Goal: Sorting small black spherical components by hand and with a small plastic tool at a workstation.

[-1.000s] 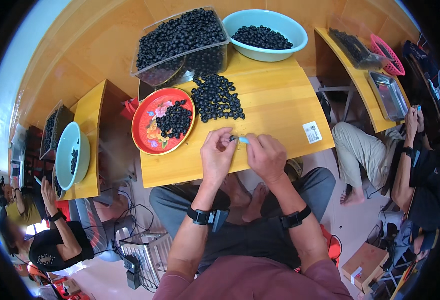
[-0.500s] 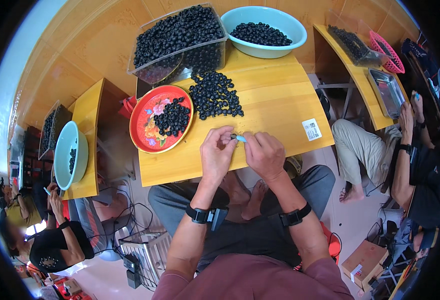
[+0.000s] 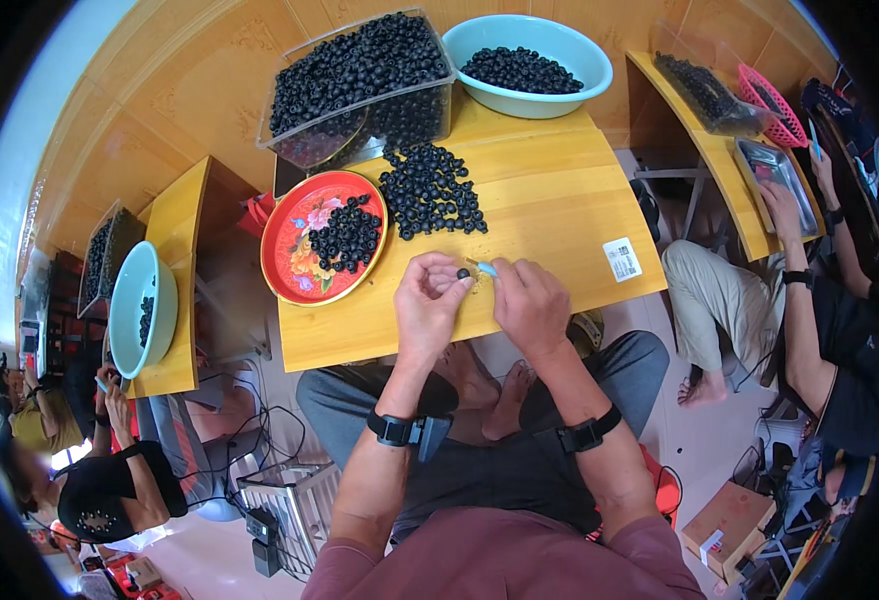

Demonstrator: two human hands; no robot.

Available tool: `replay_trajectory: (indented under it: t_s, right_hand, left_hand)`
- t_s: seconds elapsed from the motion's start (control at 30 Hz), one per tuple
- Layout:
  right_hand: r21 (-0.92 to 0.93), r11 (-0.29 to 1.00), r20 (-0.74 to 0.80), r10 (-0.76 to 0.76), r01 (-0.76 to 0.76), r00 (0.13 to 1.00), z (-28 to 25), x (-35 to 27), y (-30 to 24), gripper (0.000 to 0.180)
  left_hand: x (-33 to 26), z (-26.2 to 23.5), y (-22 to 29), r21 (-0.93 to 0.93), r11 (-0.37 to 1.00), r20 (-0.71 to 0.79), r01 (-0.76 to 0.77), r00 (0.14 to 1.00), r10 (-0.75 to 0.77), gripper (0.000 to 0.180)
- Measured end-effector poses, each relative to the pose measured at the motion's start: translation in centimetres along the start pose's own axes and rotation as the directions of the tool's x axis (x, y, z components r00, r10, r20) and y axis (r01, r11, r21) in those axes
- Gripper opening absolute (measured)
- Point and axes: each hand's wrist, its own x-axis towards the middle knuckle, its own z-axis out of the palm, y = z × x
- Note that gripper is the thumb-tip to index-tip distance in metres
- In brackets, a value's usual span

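Over the near edge of the yellow table, my left hand point(image 3: 429, 302) pinches a round black bead point(image 3: 464, 273) between thumb and fingertips. My right hand point(image 3: 533, 310) grips a light-blue-handled tool point(image 3: 487, 269) with a thin tip, pointed toward the bead and slightly apart from it. The tool's exact kind is too small to make out. Beyond my hands lies a loose pile of black beads point(image 3: 430, 190). To its left, a red flowered tray point(image 3: 278, 245) with a gold rim holds more of the same beads.
A clear plastic bin point(image 3: 355, 105) heaped with black beads stands at the back, beside a light blue basin point(image 3: 600, 62) partly filled with them. A white label point(image 3: 622, 259) sticks to the table point(image 3: 560, 200). People work at tables on both sides.
The blue tool has drawn back to the right from the bead, leaving a small gap. My left hand has turned slightly, showing the bead more fully. The co-worker at right has moved both hands.
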Motion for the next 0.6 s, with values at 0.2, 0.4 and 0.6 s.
replay_trajectory:
  t_s: [0.2,0.4,0.6]
  right_hand:
    - [-0.018,1.000,0.006,-0.006,0.006,1.000,-0.04,0.08,-0.01,0.014]
    - [-0.031,0.999,0.002,0.010,-0.010,1.000,0.09,-0.10,-0.20,0.013]
    - [-0.021,1.000,-0.015,0.019,-0.019,1.000,-0.01,-0.13,-0.02,0.009]
  left_hand:
    - [-0.01,-0.12,-0.36,0.005,1.000,0.029,-0.019,0.999,0.019,0.036]
    - [-0.06,-0.33,-0.50,0.118,0.982,0.048,-0.146,0.989,0.141,0.017]
    - [0.03,-0.38,-0.98,0.091,0.981,0.058,-0.172,0.984,0.167,0.016]
